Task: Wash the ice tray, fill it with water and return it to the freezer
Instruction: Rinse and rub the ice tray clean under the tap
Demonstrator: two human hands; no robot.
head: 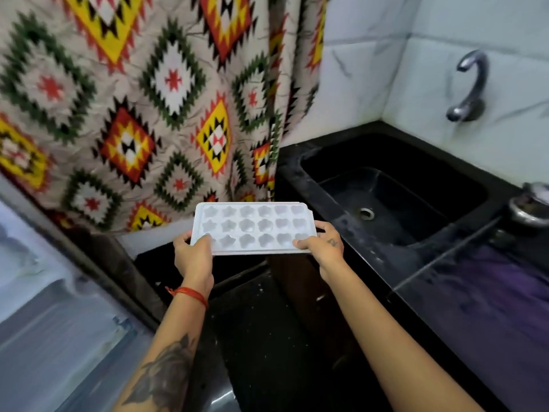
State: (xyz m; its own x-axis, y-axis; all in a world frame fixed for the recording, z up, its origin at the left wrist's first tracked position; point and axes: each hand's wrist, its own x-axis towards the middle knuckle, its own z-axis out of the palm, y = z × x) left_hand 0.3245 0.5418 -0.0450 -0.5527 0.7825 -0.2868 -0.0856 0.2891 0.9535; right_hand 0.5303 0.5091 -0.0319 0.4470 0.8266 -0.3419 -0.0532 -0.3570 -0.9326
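A white ice tray with star and flower shaped cells is held level in the air, left of the sink. My left hand grips its near left corner, thumb on top. Its near right corner is gripped by my right hand, thumb on the rim. The black sink lies to the right, with a drain at its bottom. A chrome tap sticks out of the tiled wall above the sink. The cells look empty, though I cannot tell for sure.
A patterned curtain hangs behind the tray. A grey fridge door or top fills the lower left. Black countertop runs along the right, with steel vessels at its far edge. Dark floor lies below my arms.
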